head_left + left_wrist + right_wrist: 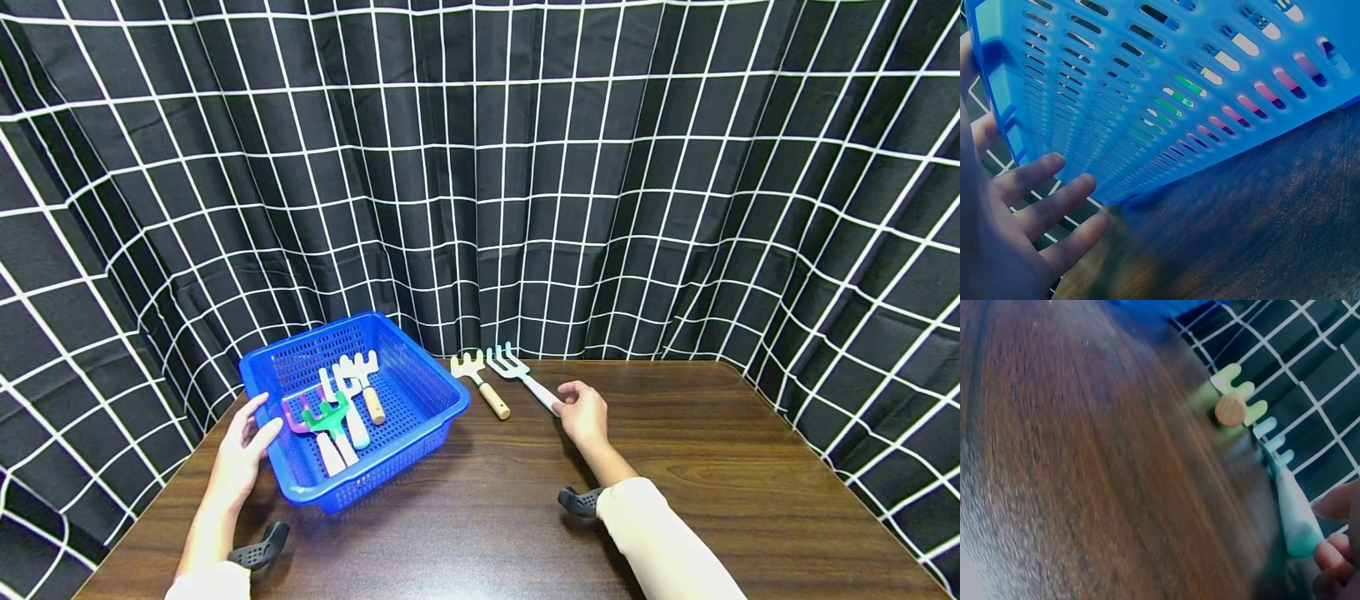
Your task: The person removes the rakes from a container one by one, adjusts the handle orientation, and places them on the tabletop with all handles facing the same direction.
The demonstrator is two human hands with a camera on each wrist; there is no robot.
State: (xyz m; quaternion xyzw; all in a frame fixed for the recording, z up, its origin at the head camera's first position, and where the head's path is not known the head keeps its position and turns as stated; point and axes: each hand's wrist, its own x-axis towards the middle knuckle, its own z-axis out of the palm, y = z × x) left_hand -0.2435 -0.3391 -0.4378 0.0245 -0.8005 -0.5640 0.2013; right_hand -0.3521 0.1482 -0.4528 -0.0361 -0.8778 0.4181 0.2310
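Head view gives you a black curtain [525,208] with a white grid across the back, and before it the brown wood-grained surface [480,525]. On your left, the blue basket [405,457] sits askew, one corner turned toward you. Right of centre, near the far edge of the surface, lies the pale-blue rake [536,387]; its long axis runs diagonally, tines pointing away and to your left, handle end toward you and to your right. Your right forearm reaches forward and slightly left, bringing your right hand [587,414] to that handle end, thumb and index on its near side; you cannot tell from these views whether the fingers pinch it. Your left hand [238,454] stands at the basket's left side, thumb and index at the rim; the left wrist view shows its other fingers spread beside the slotted outer wall. Between basket and pale-blue rake is the yellow-green rake [481,386], lying at nearly the same slant, wooden handle toward you. Inside the basket, the green rake [327,416] overlaps the purple rake [297,426], both with handles toward you.
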